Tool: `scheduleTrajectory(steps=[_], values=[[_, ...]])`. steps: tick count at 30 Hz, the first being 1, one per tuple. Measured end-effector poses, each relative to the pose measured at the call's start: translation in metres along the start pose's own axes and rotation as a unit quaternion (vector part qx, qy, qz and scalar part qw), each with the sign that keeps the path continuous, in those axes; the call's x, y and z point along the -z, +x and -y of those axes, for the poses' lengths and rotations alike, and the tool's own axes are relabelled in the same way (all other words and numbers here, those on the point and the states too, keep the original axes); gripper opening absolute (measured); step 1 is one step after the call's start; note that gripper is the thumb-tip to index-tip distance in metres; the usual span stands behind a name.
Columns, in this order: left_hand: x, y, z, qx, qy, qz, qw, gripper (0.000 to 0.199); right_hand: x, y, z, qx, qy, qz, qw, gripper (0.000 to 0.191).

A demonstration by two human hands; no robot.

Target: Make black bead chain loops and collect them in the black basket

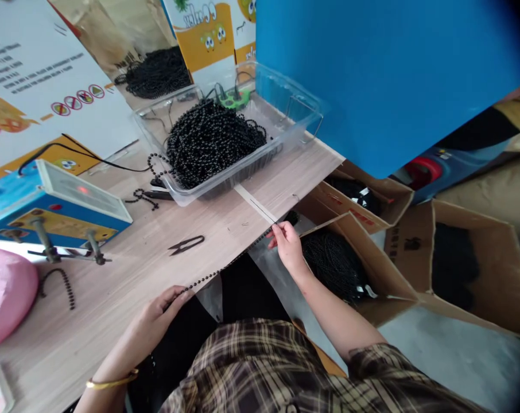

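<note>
A strand of black beads [225, 267] stretches between my two hands along the table's front edge. My left hand [167, 307] is closed on its left end, fingers wrapped around the beads. At the other end my right hand [284, 238] pinches the strand beside a pale strip [255, 203] on the tabletop. A thin dark line lies on that strip near my right fingertips. Small black thread snips [186, 245] rest on the table between the hands. Behind them a clear plastic bin [243, 169] holds a heap of black bead strands [212, 140].
A blue machine [83, 203] with metal posts stands at left, near a pink container [8, 292]. Short bead pieces [66, 287] lie on the table. Cardboard boxes [398, 269] with black strands sit on the floor at right. A large blue panel [372, 74] rises behind.
</note>
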State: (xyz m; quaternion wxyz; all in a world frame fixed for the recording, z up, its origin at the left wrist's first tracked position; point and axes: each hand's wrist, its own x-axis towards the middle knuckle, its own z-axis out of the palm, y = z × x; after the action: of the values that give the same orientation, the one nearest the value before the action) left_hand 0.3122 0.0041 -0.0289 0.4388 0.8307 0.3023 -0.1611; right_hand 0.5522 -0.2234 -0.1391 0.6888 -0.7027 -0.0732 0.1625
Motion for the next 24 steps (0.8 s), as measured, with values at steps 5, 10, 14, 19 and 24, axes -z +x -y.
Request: scheduleTrajectory(steps=[5, 10, 14, 19, 24], values=[[0.002, 0.003, 0.007, 0.0, -0.002, -0.008, 1.0, 0.044, 0.0, 0.0, -0.003, 0.018, -0.045, 0.009, 0.999, 0.04], [0.003, 0.005, 0.013, -0.014, -0.004, -0.018, 1.0, 0.043, -0.001, 0.0, -0.003, 0.02, -0.047, 0.012, 0.999, 0.04], [0.005, 0.0, 0.019, -0.011, -0.018, -0.003, 1.0, 0.042, 0.0, 0.003, 0.003, -0.009, -0.009, 0.025, 1.0, 0.046], [0.031, -0.04, 0.053, 0.041, -0.05, 0.036, 0.997, 0.04, 0.011, 0.008, -0.003, -0.023, -0.027, 0.025, 0.999, 0.053], [0.068, -0.123, 0.127, 0.152, -0.102, -0.059, 0.981, 0.042, 0.011, 0.011, -0.008, -0.016, -0.049, -0.021, 0.998, 0.052]])
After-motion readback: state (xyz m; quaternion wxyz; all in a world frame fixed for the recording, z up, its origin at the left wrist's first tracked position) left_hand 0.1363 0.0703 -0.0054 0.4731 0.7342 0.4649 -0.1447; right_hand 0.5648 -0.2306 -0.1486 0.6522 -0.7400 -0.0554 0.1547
